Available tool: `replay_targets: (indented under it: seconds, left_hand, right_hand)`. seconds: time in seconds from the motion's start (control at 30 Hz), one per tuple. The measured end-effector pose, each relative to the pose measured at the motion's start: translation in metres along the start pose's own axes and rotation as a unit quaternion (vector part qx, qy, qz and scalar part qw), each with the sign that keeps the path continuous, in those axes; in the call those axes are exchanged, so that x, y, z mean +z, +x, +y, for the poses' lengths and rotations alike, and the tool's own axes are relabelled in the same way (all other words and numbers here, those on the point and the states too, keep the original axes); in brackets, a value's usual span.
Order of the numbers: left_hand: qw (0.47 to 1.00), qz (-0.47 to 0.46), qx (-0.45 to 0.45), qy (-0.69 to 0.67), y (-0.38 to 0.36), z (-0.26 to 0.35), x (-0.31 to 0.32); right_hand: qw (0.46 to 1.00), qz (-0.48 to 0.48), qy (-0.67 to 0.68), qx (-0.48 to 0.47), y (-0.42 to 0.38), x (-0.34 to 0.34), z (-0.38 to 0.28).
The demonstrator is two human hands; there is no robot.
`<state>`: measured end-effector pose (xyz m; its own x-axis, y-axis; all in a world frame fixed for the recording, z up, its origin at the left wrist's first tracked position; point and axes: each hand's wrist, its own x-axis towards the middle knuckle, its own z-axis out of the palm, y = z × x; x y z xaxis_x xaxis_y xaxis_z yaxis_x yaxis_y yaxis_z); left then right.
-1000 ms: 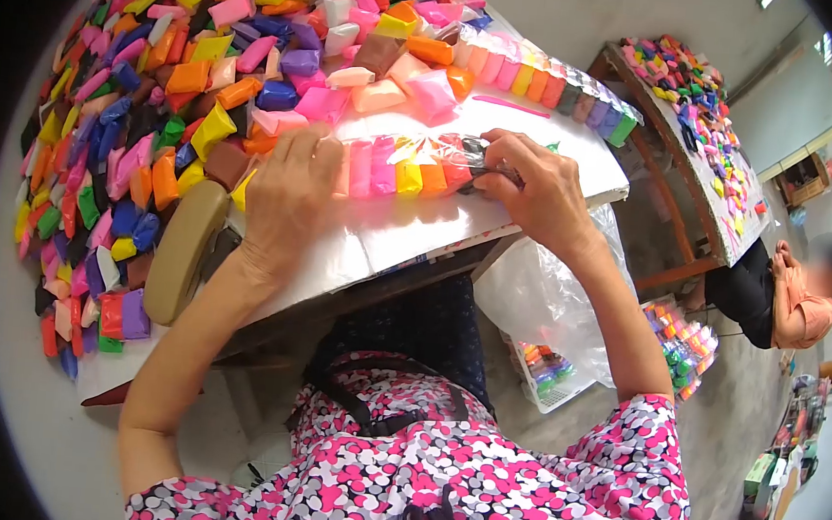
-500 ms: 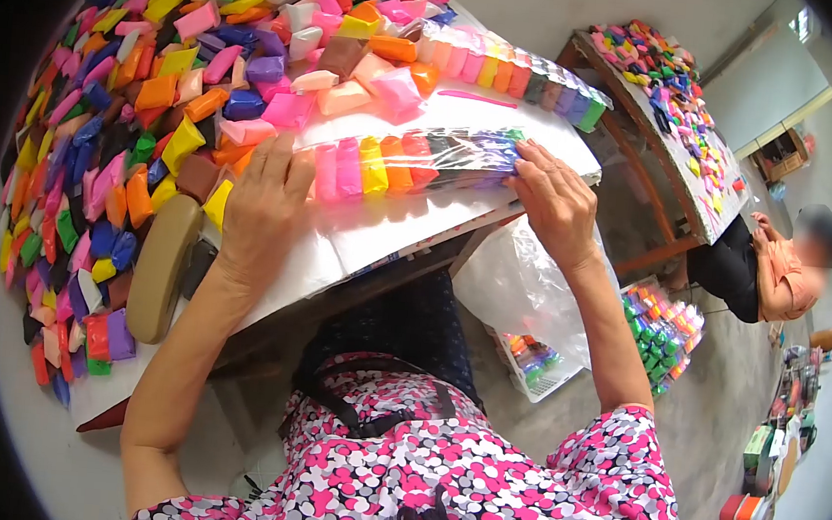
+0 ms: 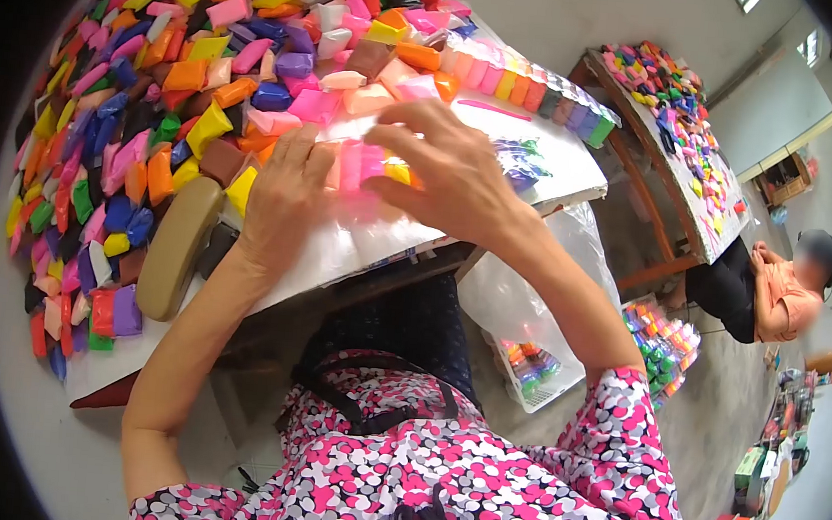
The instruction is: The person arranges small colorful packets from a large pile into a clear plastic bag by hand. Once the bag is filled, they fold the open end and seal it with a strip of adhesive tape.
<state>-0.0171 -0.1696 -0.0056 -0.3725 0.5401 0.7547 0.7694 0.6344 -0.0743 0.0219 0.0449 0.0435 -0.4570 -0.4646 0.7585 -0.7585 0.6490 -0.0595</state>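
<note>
A clear plastic sleeve holding a row of coloured clay-like packets [image 3: 350, 164] lies on the white tabletop in front of me. My left hand [image 3: 286, 196] is closed at the sleeve's left end, fingers together, beside the pink packets. My right hand [image 3: 447, 170] hovers over the middle of the row with fingers apart and curved, slightly blurred, and hides much of it. Past that hand the shiny blue-green end of the sleeve [image 3: 523, 163] shows. A second filled sleeve [image 3: 537, 86] lies farther back, with a thin pink strip [image 3: 494, 109] in front of it.
A large heap of small coloured packets [image 3: 210, 126] covers the table's left and back. A tan curved object [image 3: 177, 251] lies near the front edge. Below right are a plastic bag [image 3: 532, 279] and white basket [image 3: 538, 392]. A person [image 3: 784, 299] sits by another heaped table [image 3: 685, 135].
My right hand has left the sleeve's blue-green right end and moved left over its middle, its fingers spreading. My left hand stays at the left end. The view has shifted slightly.
</note>
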Motion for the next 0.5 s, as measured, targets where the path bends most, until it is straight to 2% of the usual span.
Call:
replay_targets:
  seconds: [0.07,0.1,0.17,0.23,0.33,0.4,0.43,0.5]
  left_hand:
    - [0.999,0.027,-0.011,-0.023,0.0,0.001,0.001]
    - [0.997,0.039,-0.051,-0.038,-0.002,0.003,0.001]
    - [0.963,0.011,-0.194,-0.188,-0.006,0.005,-0.007]
    - [0.897,0.016,-0.305,-0.319,-0.01,0.003,-0.003]
    - [0.878,0.024,-0.333,-0.343,-0.006,0.002,-0.006]
    - [0.894,0.04,-0.347,-0.28,-0.003,0.006,-0.007]
    - [0.901,0.048,-0.352,-0.249,-0.002,0.007,-0.008]
    - [0.961,0.065,-0.239,-0.122,0.0,0.01,-0.017]
  right_hand:
    - [0.999,-0.032,-0.002,0.004,0.013,0.027,0.005]
    - [0.999,-0.037,0.009,0.0,0.016,0.034,0.007]
    - [0.998,-0.047,0.029,-0.01,0.021,0.043,0.012]
    - [0.997,-0.074,0.025,0.008,0.023,0.045,0.01]
    - [0.995,-0.101,0.019,0.006,0.03,0.045,0.01]
    - [0.994,-0.108,0.022,0.0,0.034,0.045,0.014]
    - [0.991,-0.108,0.073,0.042,0.036,0.045,0.017]
    - [0.971,-0.107,0.17,0.126,0.04,0.047,0.024]
